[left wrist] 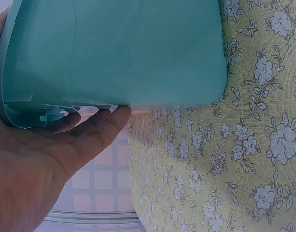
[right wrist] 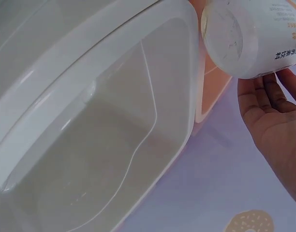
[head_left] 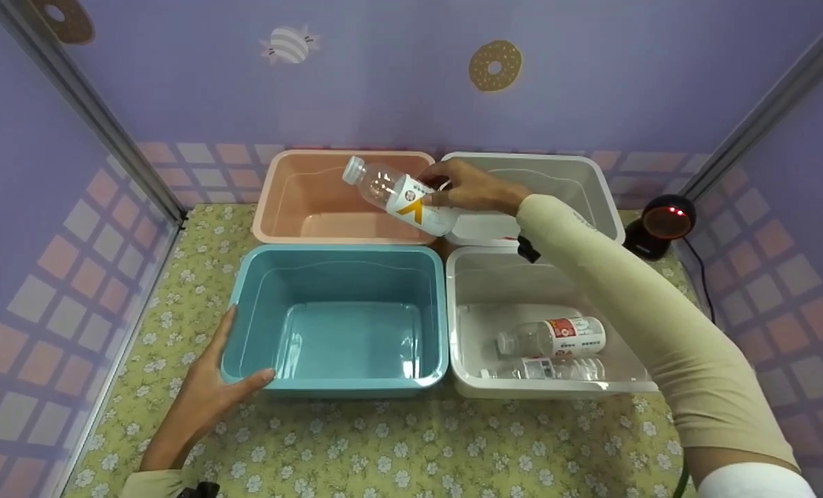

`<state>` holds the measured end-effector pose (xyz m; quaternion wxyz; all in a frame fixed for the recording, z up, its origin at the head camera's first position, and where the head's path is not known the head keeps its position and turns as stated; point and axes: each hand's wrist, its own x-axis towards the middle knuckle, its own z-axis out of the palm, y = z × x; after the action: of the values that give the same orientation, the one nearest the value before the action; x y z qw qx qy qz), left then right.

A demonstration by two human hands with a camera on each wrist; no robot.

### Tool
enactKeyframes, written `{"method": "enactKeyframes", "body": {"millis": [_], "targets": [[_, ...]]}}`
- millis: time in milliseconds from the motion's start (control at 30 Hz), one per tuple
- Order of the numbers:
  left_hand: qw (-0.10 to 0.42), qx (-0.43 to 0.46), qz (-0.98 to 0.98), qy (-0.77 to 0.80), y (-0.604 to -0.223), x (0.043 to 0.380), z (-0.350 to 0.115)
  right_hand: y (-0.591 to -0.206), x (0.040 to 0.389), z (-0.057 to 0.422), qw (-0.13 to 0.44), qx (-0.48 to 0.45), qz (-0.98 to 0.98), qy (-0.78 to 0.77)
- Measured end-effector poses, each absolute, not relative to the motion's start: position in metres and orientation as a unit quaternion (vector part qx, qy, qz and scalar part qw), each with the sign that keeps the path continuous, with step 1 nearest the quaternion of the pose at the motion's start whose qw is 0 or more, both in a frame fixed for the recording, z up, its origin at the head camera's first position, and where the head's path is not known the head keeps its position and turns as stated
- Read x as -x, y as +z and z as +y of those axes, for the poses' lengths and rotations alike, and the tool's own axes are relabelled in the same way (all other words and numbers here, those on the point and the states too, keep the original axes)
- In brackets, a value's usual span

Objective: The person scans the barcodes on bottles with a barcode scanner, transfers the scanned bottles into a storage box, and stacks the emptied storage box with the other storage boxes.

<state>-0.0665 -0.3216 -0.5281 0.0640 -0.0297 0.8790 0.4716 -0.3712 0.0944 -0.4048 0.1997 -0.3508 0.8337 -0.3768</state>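
My right hand (head_left: 477,185) grips a clear plastic bottle (head_left: 411,200) by its white label with an orange mark. The bottle tilts, white cap to the upper left, above the right part of the pink bin (head_left: 342,158). In the right wrist view its base (right wrist: 225,41) shows beside the fingers. My left hand (head_left: 207,380) rests on the near left corner of the blue bin (head_left: 342,384), thumb at the front rim. Along the bin's outer left wall lie its extended fingers (left wrist: 97,130). The blue bin holds nothing visible.
Two bottles, one with a red-and-white label (head_left: 576,335), lie in the front right whitish bin (head_left: 481,391). Behind it stands a grey bin (head_left: 522,158), partly hidden by my right arm. A black device with red lights (head_left: 667,214) stands at the right, its cable trailing down the side.
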Motion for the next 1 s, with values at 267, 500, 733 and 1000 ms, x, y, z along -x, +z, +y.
{"method": "enactKeyframes", "body": {"millis": [267, 500, 733, 1000], "targets": [[0.070, 0.033, 0.877, 0.473, -0.529, 0.065, -0.322, -0.405, 0.372, 0.083, 0.201, 0.349, 0.835, -0.375], [0.072, 0.036, 0.880, 0.469, -0.529, 0.066, -0.321, -0.406, 0.370, 0.074, 0.201, 0.334, 0.839, -0.378], [0.066, 0.033, 0.880, 0.469, -0.528, 0.067, -0.321, -0.411, 0.370, 0.064, 0.189, 0.337, 0.843, -0.374], [0.067, 0.031, 0.878, 0.472, -0.527, 0.067, -0.322, -0.421, 0.367, 0.054, 0.168, 0.361, 0.840, -0.367]]}}
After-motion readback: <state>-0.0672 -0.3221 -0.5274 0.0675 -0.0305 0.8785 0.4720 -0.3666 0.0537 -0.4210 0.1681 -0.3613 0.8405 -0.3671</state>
